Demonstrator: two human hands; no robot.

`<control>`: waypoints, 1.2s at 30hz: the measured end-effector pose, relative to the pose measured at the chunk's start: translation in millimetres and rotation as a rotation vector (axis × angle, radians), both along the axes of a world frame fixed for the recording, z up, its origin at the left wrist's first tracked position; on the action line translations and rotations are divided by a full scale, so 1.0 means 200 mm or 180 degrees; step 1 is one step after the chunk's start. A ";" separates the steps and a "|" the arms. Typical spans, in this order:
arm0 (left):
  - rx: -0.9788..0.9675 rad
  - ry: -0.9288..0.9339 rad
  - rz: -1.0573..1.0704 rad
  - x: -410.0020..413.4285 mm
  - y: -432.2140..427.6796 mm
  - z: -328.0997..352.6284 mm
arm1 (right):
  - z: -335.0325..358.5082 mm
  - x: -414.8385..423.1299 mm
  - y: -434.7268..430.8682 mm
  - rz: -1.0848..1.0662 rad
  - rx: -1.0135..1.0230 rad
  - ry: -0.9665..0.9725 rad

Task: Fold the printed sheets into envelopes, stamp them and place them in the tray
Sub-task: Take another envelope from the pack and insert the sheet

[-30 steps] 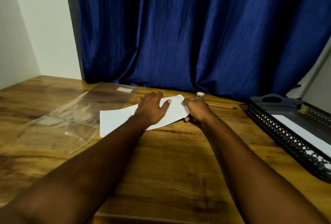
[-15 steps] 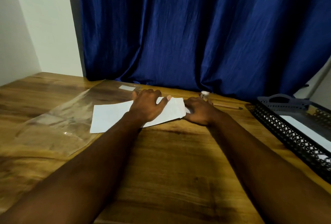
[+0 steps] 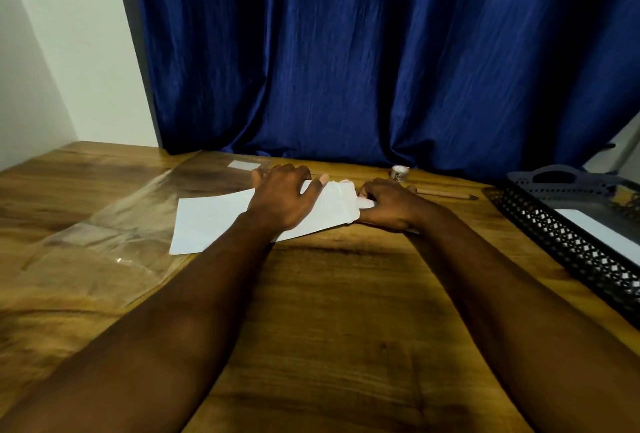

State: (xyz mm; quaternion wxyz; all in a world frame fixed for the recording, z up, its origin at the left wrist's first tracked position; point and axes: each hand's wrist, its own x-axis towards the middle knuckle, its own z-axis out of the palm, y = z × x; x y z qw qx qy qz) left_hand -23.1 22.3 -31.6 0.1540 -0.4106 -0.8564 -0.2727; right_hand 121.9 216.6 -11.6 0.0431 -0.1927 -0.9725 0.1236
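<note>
- A clear plastic sleeve lies flat on the left of the wooden bench.
- The white paper lies partly on the sleeve, at mid-bench.
- The left hand rests on the paper, fingers spread and released.
- The right hand has curled fingers pinching the paper's right end.
- Behind it stand a small white-capped pot and a pencil.
- The black mesh tray, far right, holds a white sheet.

White envelope: flat on table, long axis left-right. Black mesh tray: far right, holding white sheet. Stamp: upright, behind envelope.
</note>
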 end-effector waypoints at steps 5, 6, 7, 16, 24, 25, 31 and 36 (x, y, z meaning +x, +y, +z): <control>0.0111 0.0114 0.0016 -0.01 0.00 -0.01 | 0.05 0.03 0.01 -0.0137 -0.0423 0.0377; 0.0127 0.0126 0.0010 -0.01 0.00 -0.01 | 0.06 0.04 0.03 -0.0251 -0.0470 0.0549; 0.0129 0.0121 0.0003 -0.01 0.00 -0.01 | 0.07 0.05 0.06 -0.0363 -0.0530 0.0723; 0.0020 0.0006 -0.0053 0.02 -0.01 0.00 | 0.13 0.12 0.09 -0.0311 -0.2623 0.1996; 0.0157 -0.0182 -0.0312 0.00 -0.02 -0.04 | 0.03 0.08 0.11 -0.0062 -0.1085 0.1166; 0.0158 -0.0178 -0.0328 -0.01 -0.02 -0.04 | 0.03 0.08 0.12 -0.0083 -0.1061 0.1172; 0.0150 -0.0164 -0.0420 -0.01 -0.01 -0.04 | 0.04 0.10 0.13 -0.0150 -0.1104 0.1202; 0.0251 -0.0141 -0.0523 -0.01 -0.02 -0.04 | 0.08 0.13 0.14 -0.0112 -0.1313 0.1349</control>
